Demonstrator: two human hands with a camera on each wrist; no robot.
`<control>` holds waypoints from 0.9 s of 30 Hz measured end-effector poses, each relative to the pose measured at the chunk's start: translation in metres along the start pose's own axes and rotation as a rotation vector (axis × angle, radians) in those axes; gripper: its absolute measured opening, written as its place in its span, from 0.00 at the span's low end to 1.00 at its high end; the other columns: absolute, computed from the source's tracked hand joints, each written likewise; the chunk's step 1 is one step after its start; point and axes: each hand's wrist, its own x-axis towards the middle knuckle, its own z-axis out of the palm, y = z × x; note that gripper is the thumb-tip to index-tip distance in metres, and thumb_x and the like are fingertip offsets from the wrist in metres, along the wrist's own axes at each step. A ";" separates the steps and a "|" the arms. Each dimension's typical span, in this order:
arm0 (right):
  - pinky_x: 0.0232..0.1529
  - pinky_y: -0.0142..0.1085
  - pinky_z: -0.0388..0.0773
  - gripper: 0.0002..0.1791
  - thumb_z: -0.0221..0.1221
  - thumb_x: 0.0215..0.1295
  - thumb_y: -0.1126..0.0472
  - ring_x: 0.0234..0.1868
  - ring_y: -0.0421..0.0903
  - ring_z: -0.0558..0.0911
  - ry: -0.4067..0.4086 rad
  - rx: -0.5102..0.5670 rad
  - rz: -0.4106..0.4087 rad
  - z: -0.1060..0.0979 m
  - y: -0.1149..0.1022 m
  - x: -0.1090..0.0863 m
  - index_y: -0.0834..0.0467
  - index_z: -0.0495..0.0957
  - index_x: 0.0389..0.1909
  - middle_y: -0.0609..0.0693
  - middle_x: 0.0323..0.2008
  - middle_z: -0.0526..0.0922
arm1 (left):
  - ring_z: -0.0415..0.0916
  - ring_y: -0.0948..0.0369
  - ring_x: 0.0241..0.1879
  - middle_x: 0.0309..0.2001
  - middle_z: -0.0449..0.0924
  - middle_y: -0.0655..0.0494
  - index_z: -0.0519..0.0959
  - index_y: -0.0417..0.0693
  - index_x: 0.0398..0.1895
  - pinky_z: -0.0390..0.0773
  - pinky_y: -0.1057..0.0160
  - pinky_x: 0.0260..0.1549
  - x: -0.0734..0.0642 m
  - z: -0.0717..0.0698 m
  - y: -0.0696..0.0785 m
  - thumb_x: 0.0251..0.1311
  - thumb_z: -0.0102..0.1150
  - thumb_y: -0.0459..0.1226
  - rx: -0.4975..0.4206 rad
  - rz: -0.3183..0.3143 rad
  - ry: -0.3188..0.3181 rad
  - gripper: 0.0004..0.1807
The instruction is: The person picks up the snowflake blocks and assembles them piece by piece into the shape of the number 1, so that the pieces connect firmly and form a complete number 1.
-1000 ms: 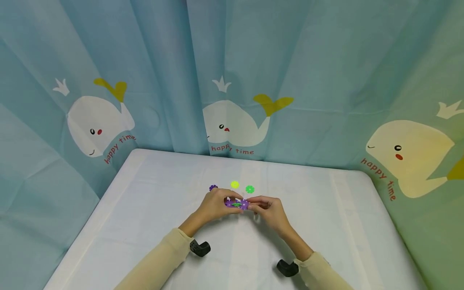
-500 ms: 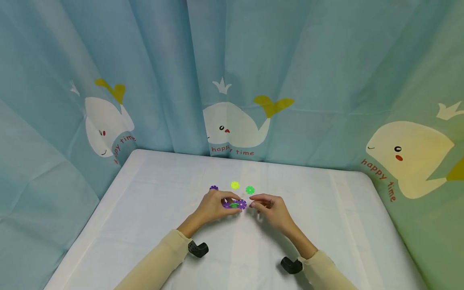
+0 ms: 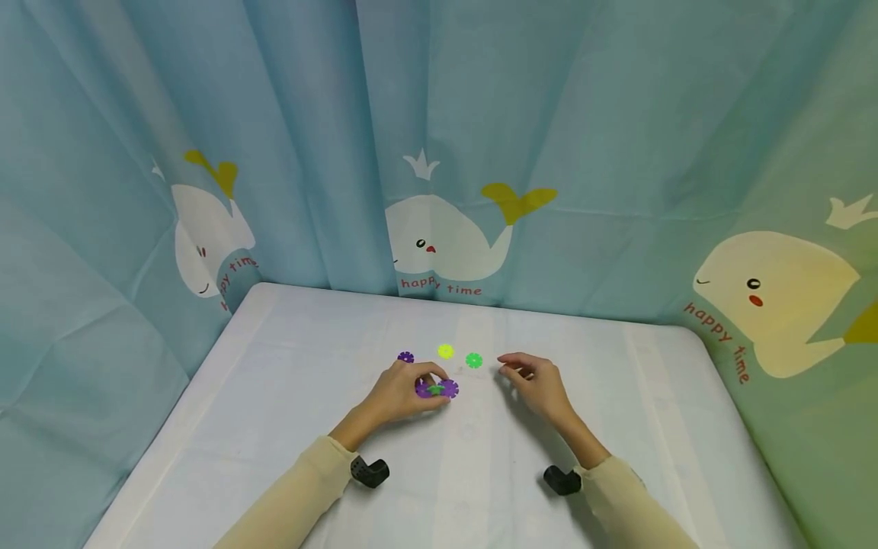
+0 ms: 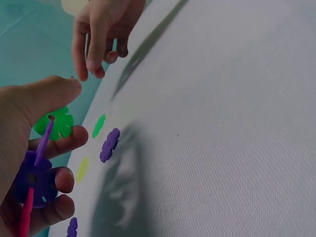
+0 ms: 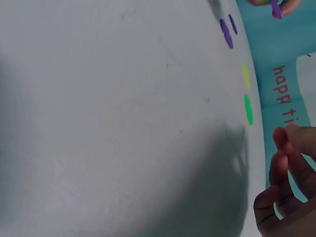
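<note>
My left hand grips a small chain of joined snowflake discs between thumb and fingers, raised above the white table. In the left wrist view the chain has a green disc, a purple disc seen edge-on, a dark purple disc and a pinkish-red piece. Fingers and palm hide part of it. To the right, my right hand hovers over the table, apart from the chain. Its fingers are loosely bent, and nothing shows between them.
Beyond the hands, a loose purple disc, a yellow disc and a green disc lie flat on the table. Another loose purple disc appears in the right wrist view. A blue curtain hangs behind the table.
My right hand has let go of the chain's right end and moved away to the right. My left hand has drawn slightly left, still holding the chain.
</note>
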 end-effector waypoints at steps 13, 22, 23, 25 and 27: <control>0.30 0.33 0.76 0.14 0.69 0.65 0.68 0.29 0.43 0.79 -0.077 -0.041 -0.054 0.016 0.004 0.016 0.62 0.86 0.51 0.54 0.39 0.87 | 0.75 0.71 0.29 0.30 0.85 0.64 0.88 0.56 0.43 0.73 0.69 0.27 -0.003 -0.004 -0.001 0.51 0.80 0.46 0.044 0.013 0.003 0.16; 0.36 0.39 0.73 0.20 0.73 0.61 0.63 0.33 0.46 0.75 -0.147 -0.163 -0.014 0.027 0.006 0.031 0.61 0.84 0.54 0.55 0.41 0.84 | 0.75 0.71 0.29 0.30 0.85 0.65 0.88 0.56 0.42 0.73 0.70 0.28 -0.006 0.000 -0.004 0.52 0.79 0.46 0.065 -0.014 -0.015 0.15; 0.36 0.40 0.73 0.20 0.73 0.61 0.62 0.33 0.46 0.75 -0.160 -0.185 -0.016 0.027 0.005 0.033 0.60 0.84 0.54 0.55 0.41 0.83 | 0.75 0.71 0.29 0.30 0.85 0.65 0.88 0.56 0.42 0.74 0.70 0.28 -0.006 0.000 -0.004 0.52 0.79 0.46 0.068 -0.015 -0.015 0.15; 0.37 0.42 0.72 0.21 0.73 0.61 0.60 0.35 0.47 0.75 -0.187 -0.221 -0.017 0.028 0.002 0.035 0.59 0.84 0.55 0.54 0.40 0.82 | 0.75 0.71 0.29 0.30 0.85 0.65 0.88 0.56 0.42 0.74 0.69 0.28 -0.006 0.000 -0.004 0.52 0.79 0.46 0.072 -0.014 -0.014 0.15; 0.38 0.44 0.72 0.21 0.73 0.62 0.59 0.36 0.48 0.75 -0.210 -0.246 -0.019 0.028 0.000 0.037 0.58 0.85 0.55 0.54 0.40 0.81 | 0.75 0.72 0.29 0.30 0.85 0.65 0.88 0.56 0.42 0.74 0.69 0.28 -0.006 0.000 -0.004 0.52 0.79 0.46 0.075 -0.006 -0.011 0.15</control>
